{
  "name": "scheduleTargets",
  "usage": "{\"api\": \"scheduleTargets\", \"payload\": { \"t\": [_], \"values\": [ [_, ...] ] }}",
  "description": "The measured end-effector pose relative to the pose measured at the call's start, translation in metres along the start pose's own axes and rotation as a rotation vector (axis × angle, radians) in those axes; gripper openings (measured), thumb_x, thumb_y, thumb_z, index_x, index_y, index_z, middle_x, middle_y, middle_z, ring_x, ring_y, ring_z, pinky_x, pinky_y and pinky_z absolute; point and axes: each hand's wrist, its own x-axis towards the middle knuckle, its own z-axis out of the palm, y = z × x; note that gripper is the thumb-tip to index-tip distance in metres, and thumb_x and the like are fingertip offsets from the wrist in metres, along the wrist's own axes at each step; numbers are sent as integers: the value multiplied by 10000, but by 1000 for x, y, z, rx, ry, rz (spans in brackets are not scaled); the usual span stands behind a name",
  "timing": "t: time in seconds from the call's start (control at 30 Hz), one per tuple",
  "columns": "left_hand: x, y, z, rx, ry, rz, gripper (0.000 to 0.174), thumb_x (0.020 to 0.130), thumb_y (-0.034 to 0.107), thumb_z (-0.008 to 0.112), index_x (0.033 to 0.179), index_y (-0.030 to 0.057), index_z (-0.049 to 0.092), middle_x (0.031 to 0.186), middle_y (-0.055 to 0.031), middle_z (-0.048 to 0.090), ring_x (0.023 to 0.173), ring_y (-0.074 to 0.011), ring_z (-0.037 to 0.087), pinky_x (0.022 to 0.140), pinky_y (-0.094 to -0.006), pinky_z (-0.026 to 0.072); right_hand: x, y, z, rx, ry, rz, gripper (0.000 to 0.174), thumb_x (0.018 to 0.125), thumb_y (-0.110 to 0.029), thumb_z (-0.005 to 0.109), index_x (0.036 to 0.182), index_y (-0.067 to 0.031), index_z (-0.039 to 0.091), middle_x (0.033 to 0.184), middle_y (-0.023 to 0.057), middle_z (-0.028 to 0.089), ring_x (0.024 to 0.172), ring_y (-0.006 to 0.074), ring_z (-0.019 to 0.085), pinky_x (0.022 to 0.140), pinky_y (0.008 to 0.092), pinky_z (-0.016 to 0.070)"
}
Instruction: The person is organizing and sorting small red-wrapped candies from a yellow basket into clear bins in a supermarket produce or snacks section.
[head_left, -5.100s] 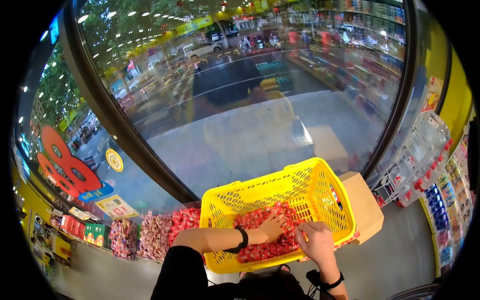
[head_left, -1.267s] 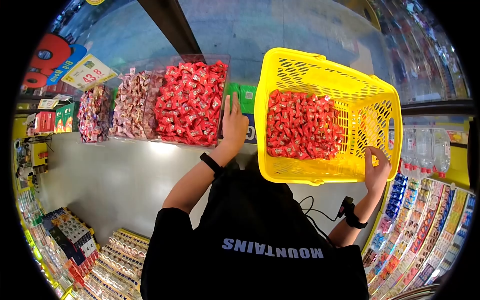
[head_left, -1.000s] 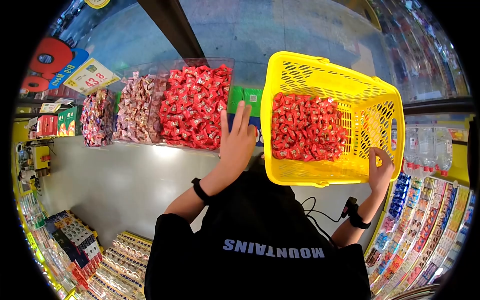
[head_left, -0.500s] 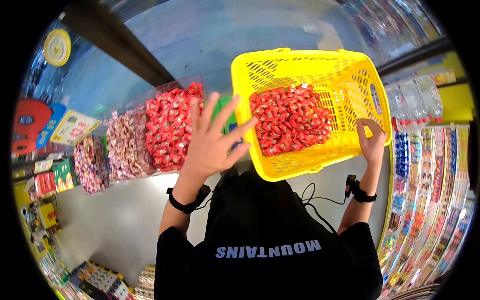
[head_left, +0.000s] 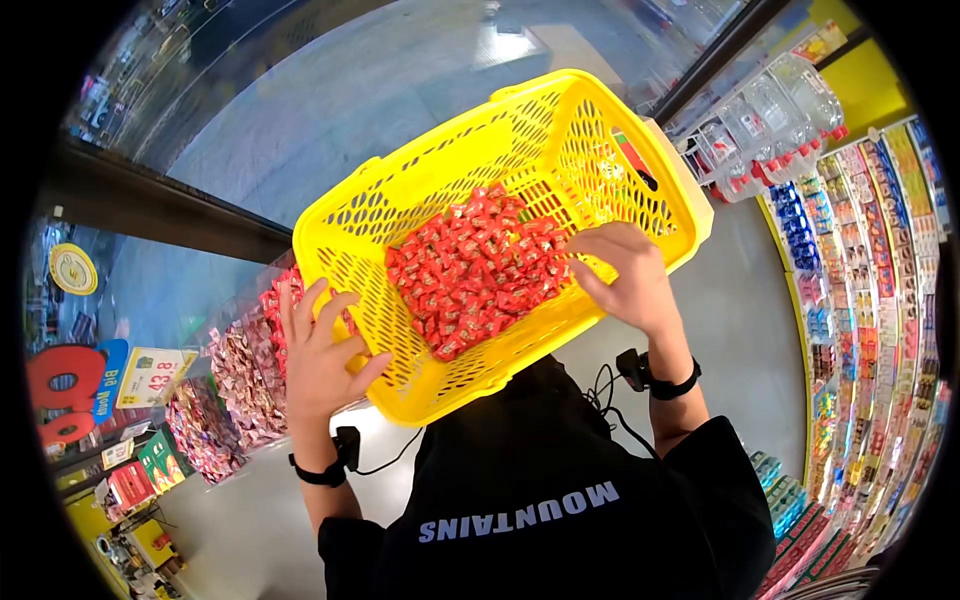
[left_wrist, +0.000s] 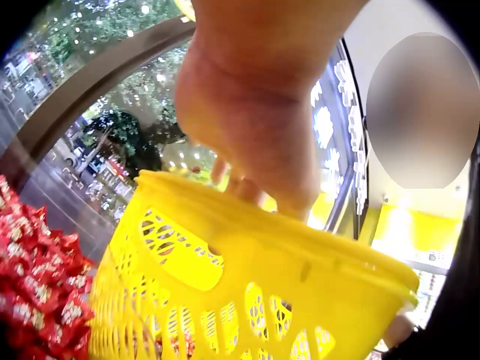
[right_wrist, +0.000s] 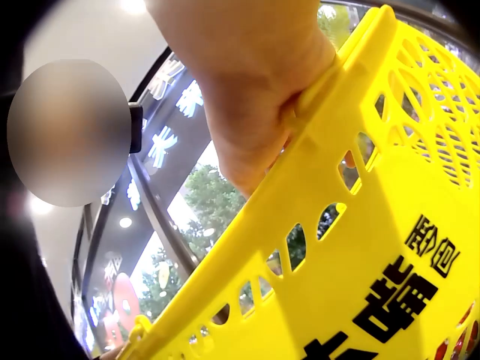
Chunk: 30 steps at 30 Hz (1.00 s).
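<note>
One yellow basket (head_left: 480, 160); two grips (head_left: 325, 365) (head_left: 635, 285); two black wristbands (head_left: 320, 473) (head_left: 674, 385); one round sticker (head_left: 73, 270); red packets (head_left: 475, 270) uncountable.

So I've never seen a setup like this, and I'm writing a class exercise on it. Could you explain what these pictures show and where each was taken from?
There is no robot here: a person works with two bare hands. A head camera looks down on the scene; the left wrist camera and right wrist camera each show their own hand close up.

The yellow shopping basket holds a heap of red-wrapped candies. The left hand, fingers spread, is at the basket's left end; the right hand reaches over its near side towards the candies. Neither hand plainly holds anything.

More wrapped candies stand left of the basket, and clear plastic bottles to its right. What supports the basket is mostly hidden.
</note>
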Motion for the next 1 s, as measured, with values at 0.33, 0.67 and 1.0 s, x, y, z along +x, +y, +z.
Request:
{"api": "scheduleTargets", "payload": {
  "t": [0.33,0.67,1.0],
  "values": [
    [176,56,22,-38,-356,246,436,894,366,786,1260,128,765,1606,-146,481,1543,-425,335,1297,-585,230,0,0,0,21,45,-35,112,850,-160,807,931,-97,760,915,62,745,838,279,716,826,397,558],
    [147,52,203,459,-784,157,804,824,579,831,1471,147,629,1708,-162,335,1622,-375,201,1314,-616,116,-9,10,2,-14,1,-37,131,861,-182,816,956,-107,764,965,39,759,908,275,713,903,398,558],
    [161,43,192,301,-768,148,292,856,405,823,1054,194,859,1544,-108,541,1571,-341,312,1321,-609,99,-7,12,1,-2,-20,-15,129,867,-197,816,934,-103,760,933,41,759,895,282,717,921,406,564]
  ]
}}
